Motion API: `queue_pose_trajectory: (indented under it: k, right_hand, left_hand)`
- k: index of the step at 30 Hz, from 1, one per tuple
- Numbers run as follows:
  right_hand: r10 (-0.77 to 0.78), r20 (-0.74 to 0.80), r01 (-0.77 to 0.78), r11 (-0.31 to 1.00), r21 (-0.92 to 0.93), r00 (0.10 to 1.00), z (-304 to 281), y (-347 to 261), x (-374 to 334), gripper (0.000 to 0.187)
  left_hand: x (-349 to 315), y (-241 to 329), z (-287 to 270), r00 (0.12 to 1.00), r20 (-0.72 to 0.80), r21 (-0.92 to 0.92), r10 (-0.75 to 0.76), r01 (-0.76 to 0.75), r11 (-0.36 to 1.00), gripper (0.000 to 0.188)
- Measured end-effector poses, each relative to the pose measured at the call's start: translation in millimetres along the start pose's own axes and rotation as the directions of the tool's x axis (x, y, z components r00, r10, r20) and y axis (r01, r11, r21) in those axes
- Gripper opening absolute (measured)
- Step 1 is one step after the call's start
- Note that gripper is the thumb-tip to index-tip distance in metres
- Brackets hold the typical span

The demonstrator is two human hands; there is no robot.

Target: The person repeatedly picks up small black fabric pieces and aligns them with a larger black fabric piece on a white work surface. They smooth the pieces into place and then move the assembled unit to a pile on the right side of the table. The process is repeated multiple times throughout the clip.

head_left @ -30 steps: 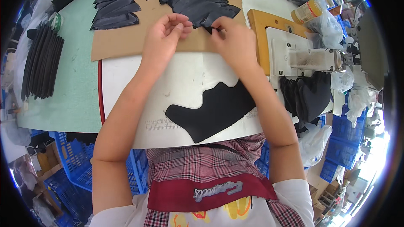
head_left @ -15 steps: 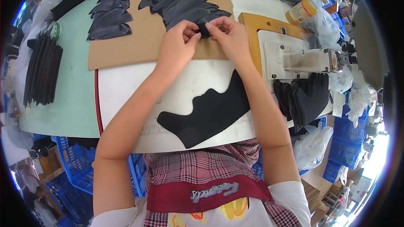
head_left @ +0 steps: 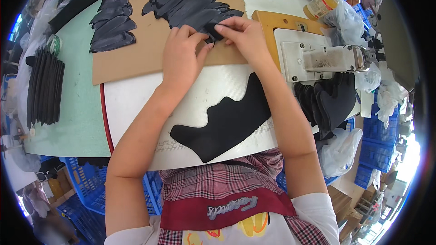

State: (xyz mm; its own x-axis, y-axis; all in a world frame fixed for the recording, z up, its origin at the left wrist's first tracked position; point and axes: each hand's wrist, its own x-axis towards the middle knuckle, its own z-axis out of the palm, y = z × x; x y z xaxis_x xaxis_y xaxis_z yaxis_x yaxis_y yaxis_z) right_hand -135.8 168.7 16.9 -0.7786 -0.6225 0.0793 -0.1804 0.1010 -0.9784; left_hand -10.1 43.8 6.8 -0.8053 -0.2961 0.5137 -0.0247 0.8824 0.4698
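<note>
Over the near edge of a brown cardboard sheet (head_left: 145, 61), both my hands work at a small black piece (head_left: 213, 31) of fabric-like material. My right hand (head_left: 245, 38) pinches its upper right side between thumb and fingers. At its lower left, my left hand (head_left: 184, 54) has thumb and fingers closed on its edge. Just beyond lies a row of overlapping dark leaf-shaped pieces (head_left: 195, 9) with a greyish coating, and a second such row (head_left: 116, 16) is farther left. A large black cut piece (head_left: 222, 129) with a wavy edge lies flat between my forearms.
Right of my hands is a white sewing machine (head_left: 329, 59) in a wooden frame (head_left: 265, 27). A jar (head_left: 320, 5) stands behind it, and black cut pieces (head_left: 334, 104) hang below. Black strips (head_left: 45, 88) are stacked at left. A blue crate (head_left: 88, 186) sits under the table edge.
My left hand has shifted slightly left and down, and its fingers have spread over the leaf-shaped pieces. My right hand has moved a little left, still pinching the black piece. The view has shifted slightly.
</note>
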Motion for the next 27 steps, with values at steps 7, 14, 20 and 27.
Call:
queue_pose_trajectory:
  k: [7, 14, 20, 27]
  right_hand:
    - [0.16, -0.065, -0.134, 0.946, 0.294, 0.985, -27, 3, 18, 0.019]
    - [-0.058, -0.427, 0.187, 0.945, 0.267, 0.903, -70, -16, 39, 0.017]
    - [-0.228, -0.53, 0.361, 0.919, 0.16, 0.817, -111, -53, 42, 0.023]
    - [-0.176, -0.082, 0.194, 0.895, 0.402, 0.981, -69, -94, -63, 0.019]
  left_hand:
    - [-7, 1, -3, 0.979, 0.02, 0.118, 0.203, -0.204, 0.972, 0.026]
    - [-6, -1, -6, 0.962, 0.046, 0.183, 0.269, -0.273, 0.945, 0.027]
    - [-3, 13, -13, 0.972, 0.172, 0.101, 0.16, -0.179, 0.979, 0.031]
    - [-23, 56, -44, 0.948, 0.132, -0.649, -0.288, 0.302, 0.698, 0.029]
